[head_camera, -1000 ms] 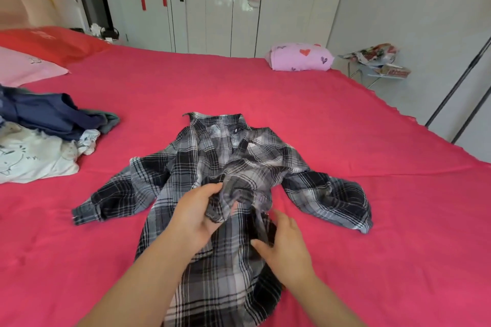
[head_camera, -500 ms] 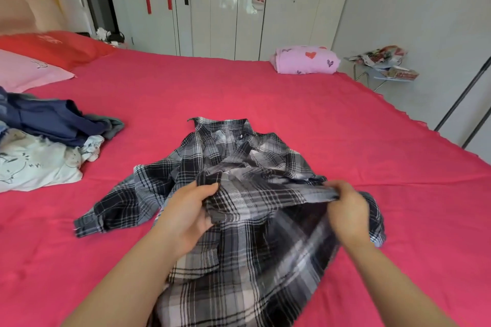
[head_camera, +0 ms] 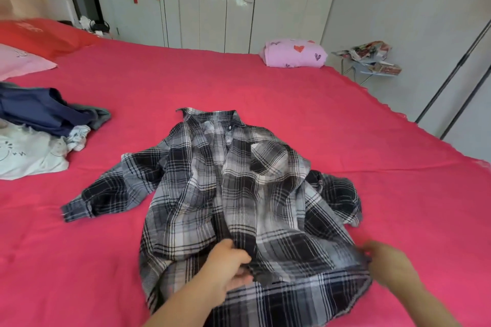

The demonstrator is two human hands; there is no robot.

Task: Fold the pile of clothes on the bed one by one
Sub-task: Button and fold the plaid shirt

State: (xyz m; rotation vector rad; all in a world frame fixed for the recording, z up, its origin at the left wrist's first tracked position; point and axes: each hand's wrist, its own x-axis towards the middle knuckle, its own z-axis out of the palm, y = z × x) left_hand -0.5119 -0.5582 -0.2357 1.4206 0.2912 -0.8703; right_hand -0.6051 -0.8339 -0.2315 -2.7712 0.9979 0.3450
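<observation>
Pinching the plaid shirt (head_camera: 239,194) at its hem corners, left hand (head_camera: 230,264) and right hand (head_camera: 390,265) clamp fingers on soft, seemingly light cloth.

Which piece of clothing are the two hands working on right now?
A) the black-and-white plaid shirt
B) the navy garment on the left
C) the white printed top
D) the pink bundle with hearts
A: the left hand and the right hand both hold the lower front of the plaid shirt, which lies spread on the bed.
</observation>
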